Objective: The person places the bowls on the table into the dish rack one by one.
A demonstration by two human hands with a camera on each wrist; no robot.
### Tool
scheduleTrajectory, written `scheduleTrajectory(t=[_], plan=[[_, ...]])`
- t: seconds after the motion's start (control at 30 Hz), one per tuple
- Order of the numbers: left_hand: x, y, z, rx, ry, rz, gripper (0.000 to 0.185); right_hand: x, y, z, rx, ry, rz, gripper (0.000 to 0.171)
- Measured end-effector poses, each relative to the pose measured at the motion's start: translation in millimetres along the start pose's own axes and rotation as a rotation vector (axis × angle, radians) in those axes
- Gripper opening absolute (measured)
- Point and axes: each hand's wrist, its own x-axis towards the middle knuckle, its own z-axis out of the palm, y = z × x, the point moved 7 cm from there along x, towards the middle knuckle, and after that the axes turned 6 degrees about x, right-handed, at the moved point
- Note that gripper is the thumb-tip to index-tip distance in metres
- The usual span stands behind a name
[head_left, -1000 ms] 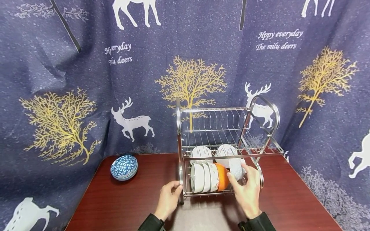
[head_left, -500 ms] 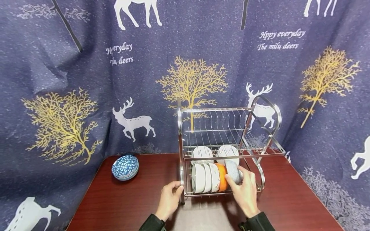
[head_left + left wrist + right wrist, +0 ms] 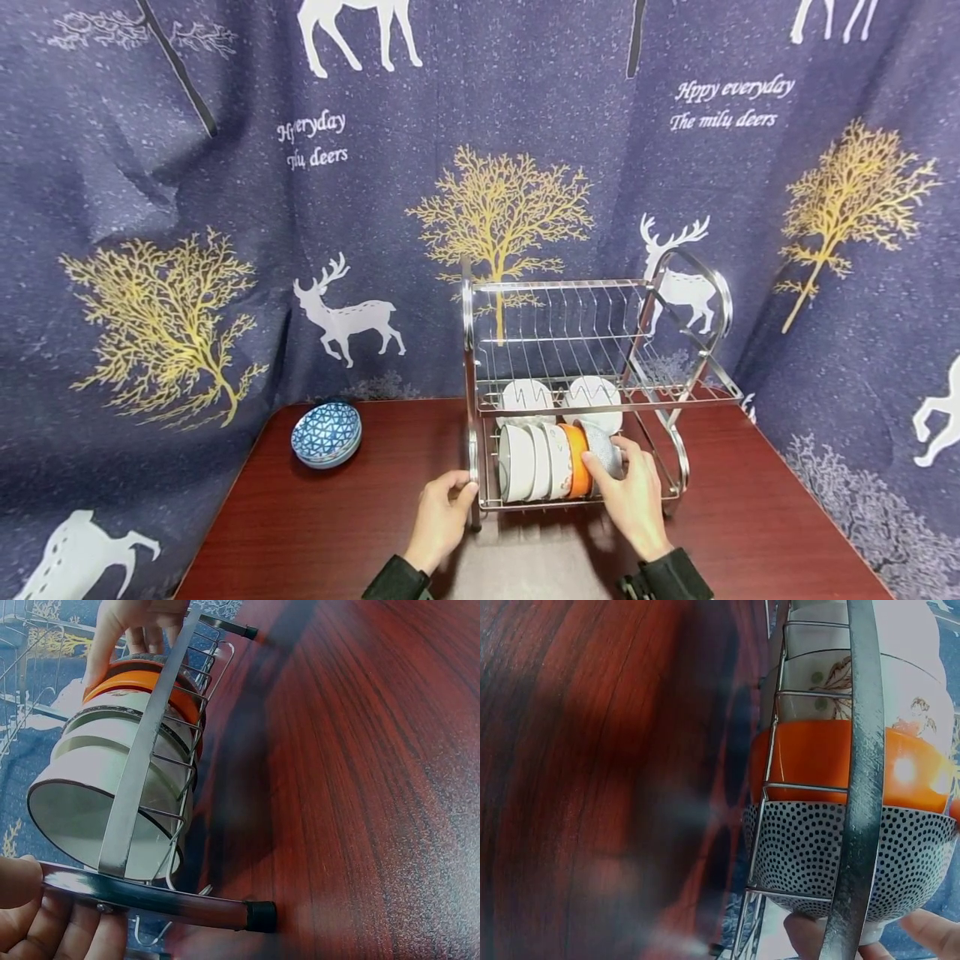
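A two-tier metal dish rack (image 3: 697,367) stands on a red-brown table (image 3: 352,517). Its lower tier holds a row of bowls on their sides: white bowls (image 3: 525,462), an orange bowl (image 3: 576,460) and a grey dotted bowl (image 3: 602,446) at the right end. My right hand (image 3: 630,492) holds the dotted bowl (image 3: 840,855) against the orange bowl (image 3: 817,765), with its fingers (image 3: 810,937) under the bowl. My left hand (image 3: 444,512) grips the rack's front left upright. In the left wrist view its fingers (image 3: 45,922) curl round the rack's bar (image 3: 150,896).
A stack of blue patterned bowls (image 3: 326,433) sits at the table's back left. Two white dishes (image 3: 527,393) stand further back in the rack. A dark blue curtain (image 3: 187,208) with deer and trees hangs close behind and at both sides.
My right hand has moved the dotted bowl left and down into the lower tier, up against the orange bowl. My left hand has stayed on the rack.
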Motion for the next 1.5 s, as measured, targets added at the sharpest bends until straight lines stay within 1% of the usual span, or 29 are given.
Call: scheduleTrajectory(t=[0.2, 0.47, 0.6, 0.83, 0.97, 1.03, 1.2, 1.4, 1.5], plan=[[0.5, 2.4, -0.5, 0.016, 0.01, 0.025, 0.008, 1.4, 1.1, 0.1, -0.03, -0.018, -0.003, 0.055], [0.7, 1.1, -0.7, 0.003, 0.004, 0.02, 0.01, 4.3, 5.3, -1.3, -0.069, -0.066, 0.017, 0.056], [0.1, 0.4, -1.0, -0.001, 0.001, 0.011, 0.01, 4.4, 5.9, -1.9, -0.077, -0.072, 0.023, 0.054], [-0.8, 0.6, -1.6, -0.004, 0.008, 0.004, 0.009, 3.5, 5.0, -1.9, -0.078, -0.071, 0.013, 0.053], [-1.3, 1.6, -2.0, -0.001, 0.015, 0.022, 0.009, 3.1, 4.5, -1.7, -0.076, -0.076, 0.018, 0.054], [-1.3, 1.0, -1.8, 0.001, 0.014, 0.017, 0.009, 2.8, 4.0, -1.8, -0.075, -0.076, 0.017, 0.053], [-1.2, -0.3, -1.5, -0.001, 0.015, 0.006, 0.009, 2.2, 4.6, -2.1, -0.072, -0.065, 0.016, 0.051], [-1.5, 0.9, -1.9, -0.006, 0.021, 0.032, 0.008, 2.4, 5.7, -1.9, -0.061, -0.052, 0.02, 0.052], [-1.3, 1.0, -1.3, -0.019, 0.014, 0.019, 0.008, 2.5, 2.9, -1.6, -0.062, -0.04, 0.003, 0.054]])
